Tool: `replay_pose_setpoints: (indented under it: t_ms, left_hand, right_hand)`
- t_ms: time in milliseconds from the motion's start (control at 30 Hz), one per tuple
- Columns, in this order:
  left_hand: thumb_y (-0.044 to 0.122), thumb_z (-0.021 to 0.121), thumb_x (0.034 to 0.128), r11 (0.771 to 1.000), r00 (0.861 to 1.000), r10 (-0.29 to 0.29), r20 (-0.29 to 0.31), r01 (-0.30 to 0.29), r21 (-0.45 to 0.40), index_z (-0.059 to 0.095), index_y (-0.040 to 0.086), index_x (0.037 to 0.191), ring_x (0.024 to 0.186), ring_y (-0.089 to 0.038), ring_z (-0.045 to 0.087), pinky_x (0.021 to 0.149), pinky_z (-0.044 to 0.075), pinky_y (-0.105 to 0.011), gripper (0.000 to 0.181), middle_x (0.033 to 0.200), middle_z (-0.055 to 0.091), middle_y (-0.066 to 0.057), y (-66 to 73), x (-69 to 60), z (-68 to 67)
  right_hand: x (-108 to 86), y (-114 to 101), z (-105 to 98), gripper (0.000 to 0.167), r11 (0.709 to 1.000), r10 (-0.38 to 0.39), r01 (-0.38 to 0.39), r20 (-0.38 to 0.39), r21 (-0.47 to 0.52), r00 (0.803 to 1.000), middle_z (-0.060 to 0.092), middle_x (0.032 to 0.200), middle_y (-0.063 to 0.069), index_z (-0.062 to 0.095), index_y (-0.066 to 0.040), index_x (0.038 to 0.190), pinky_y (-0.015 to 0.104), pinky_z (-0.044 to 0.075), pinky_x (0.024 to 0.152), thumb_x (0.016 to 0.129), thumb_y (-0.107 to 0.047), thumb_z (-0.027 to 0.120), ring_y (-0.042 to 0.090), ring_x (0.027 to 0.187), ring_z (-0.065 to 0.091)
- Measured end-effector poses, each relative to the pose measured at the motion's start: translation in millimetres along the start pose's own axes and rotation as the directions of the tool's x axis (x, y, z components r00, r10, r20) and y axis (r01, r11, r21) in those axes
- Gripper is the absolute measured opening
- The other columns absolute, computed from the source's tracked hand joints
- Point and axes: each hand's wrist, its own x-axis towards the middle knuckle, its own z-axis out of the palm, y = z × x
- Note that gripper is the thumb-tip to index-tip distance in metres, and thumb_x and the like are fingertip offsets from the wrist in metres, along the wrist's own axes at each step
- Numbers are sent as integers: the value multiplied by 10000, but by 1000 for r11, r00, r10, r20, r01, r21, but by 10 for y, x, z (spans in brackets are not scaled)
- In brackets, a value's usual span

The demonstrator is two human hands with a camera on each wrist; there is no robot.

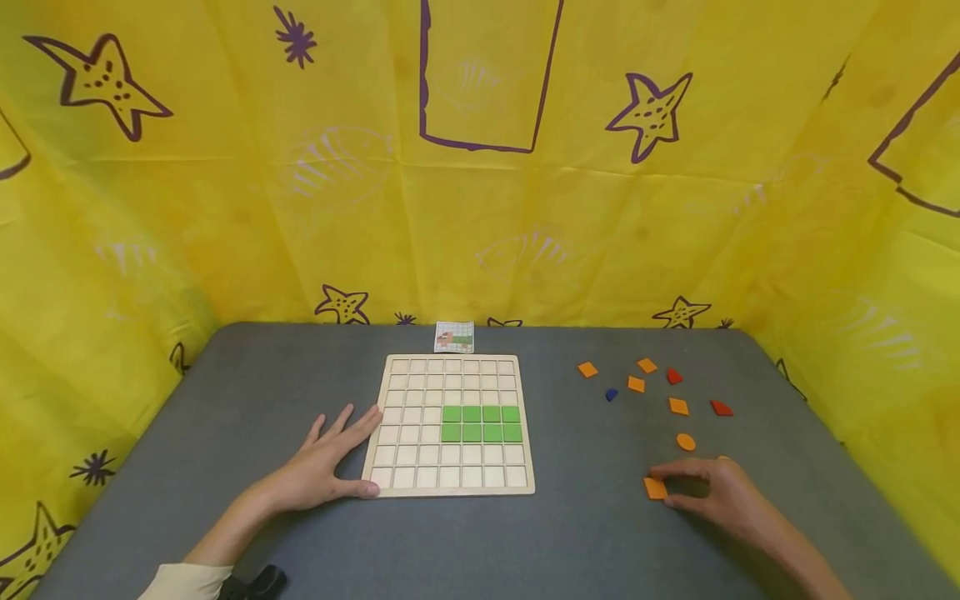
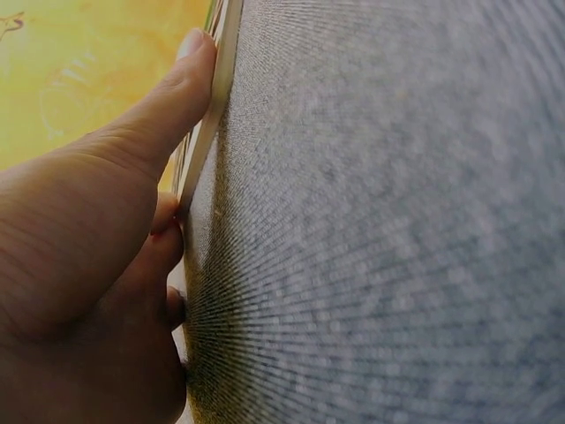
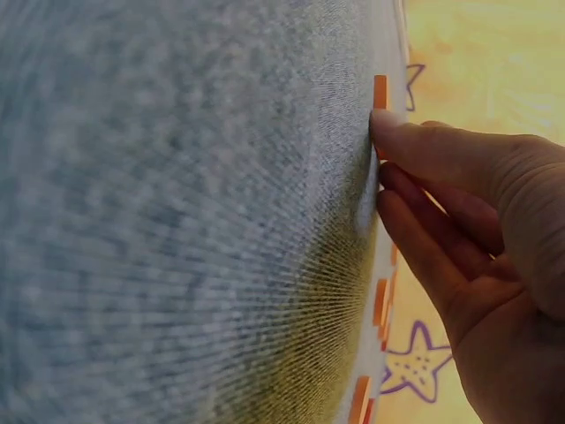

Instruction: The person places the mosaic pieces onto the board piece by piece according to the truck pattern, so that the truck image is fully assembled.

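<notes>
We see the right hand (image 1: 717, 493) pinching an orange square (image 1: 655, 488) between thumb and fingers, low over the table (image 1: 225, 400) and well to the right of the board. The left hand (image 1: 322, 467) has its fingers spread and relaxed along the wooden board (image 1: 457, 492), grasping nothing, its thumb at the near left corner. We judge that a thin, edge-on grip could let the square slip or twist; an orange disc (image 1: 686, 442) just beyond the knuckles (another orange piece (image 1: 722, 457) is half hidden behind them) could be nudged by a careless wrist. If the left hand pushed, the board might skid and jolt the green tiles (image 1: 472, 432), set in two rows of four. Farther out, we note scattered red pieces (image 1: 722, 407), a blue piece (image 1: 611, 394) and a picture card (image 1: 454, 337) beyond the board.
</notes>
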Motion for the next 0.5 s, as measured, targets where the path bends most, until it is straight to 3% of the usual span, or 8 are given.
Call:
replay_pose_setpoints:
  t_ms: [167, 500]
  left_hand:
    - [558, 761, 741, 1000, 1000, 1, -1, -1, 5, 303, 66, 1540, 1445, -507, 86, 1080, -46, -695, 1044, 1592, 263, -148, -8, -3, 4]
    - [547, 771, 735, 1000, 1000, 6, -1, -6, 5, 308, 75, 1540, 1443, -509, 93, 1077, -34, -700, 1042, 1593, 264, -144, -10, 3, 4]
  right_hand:
    - [14, -20, 1, 332, 1000, 19, -19, 9, 2, 1000, 750, 1013, -26, 762, -119, 1071, 110, 490, 786, 756, -192, 840, -22, 967, 649]
    - [38, -13, 38, 380, 999, -36, 36, -10, 28, 999, 749, 1029, 5, 748, -89, 1103, 62, 456, 804, 739, -132, 847, 1, 962, 664]
